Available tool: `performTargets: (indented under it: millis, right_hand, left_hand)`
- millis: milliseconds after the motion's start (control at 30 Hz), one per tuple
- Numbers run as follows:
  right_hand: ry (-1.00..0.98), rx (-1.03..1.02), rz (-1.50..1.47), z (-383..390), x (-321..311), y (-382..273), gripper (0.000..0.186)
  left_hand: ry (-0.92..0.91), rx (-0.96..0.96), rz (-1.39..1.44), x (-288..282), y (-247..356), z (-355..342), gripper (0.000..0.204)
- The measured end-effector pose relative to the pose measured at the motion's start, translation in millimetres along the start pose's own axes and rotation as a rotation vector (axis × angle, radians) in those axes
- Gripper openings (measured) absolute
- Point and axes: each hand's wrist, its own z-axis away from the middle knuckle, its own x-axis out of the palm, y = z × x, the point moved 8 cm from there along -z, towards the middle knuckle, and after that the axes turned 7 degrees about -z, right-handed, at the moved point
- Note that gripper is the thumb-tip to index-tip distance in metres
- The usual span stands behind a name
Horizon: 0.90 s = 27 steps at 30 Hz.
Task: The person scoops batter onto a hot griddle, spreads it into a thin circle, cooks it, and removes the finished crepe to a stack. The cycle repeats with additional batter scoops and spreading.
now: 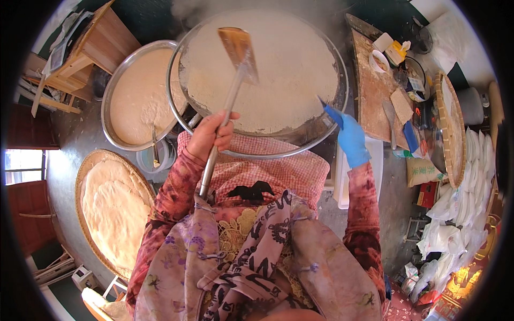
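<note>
In front of me a large round griddle (289, 64) holds a pale, thin layer of batter under some steam, with darker patches at its edge. My left hand (213, 134) is closed round the long metal handle (231, 98) of a spreader, whose wooden blade (231, 45) hovers over or rests on the griddle's upper middle; I cannot tell which. My right hand (350, 139), in a blue glove, grips a blue scraper (332, 113) at the griddle's right edge, its tip over the batter's rim.
A basin of batter (142, 91) with a ladle sits left, above a woven tray of pale dough (115, 208). A wooden board (375, 107) with bowls and tools stands right, beside another woven tray (448, 128), a white bin (358, 187) and stacked bags (466, 192). A checked cloth (300, 176) lies before me.
</note>
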Motion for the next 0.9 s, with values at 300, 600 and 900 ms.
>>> performTargets:
  millis: [300,600,900]
  right_hand:
    - [-0.221,-0.051,0.023,27,40,-20,0.036]
    - [-0.039,-0.002,0.101,-5,17,-12,0.03]
    - [-0.048,0.017,0.004,1,13,-13,0.033]
  left_hand:
    - [-0.005,0.015,0.088,-25,-6,16,0.036]
    - [-0.011,0.052,0.123,-32,-7,19,0.036]
    - [0.072,0.127,0.166,-43,-5,-1,0.037]
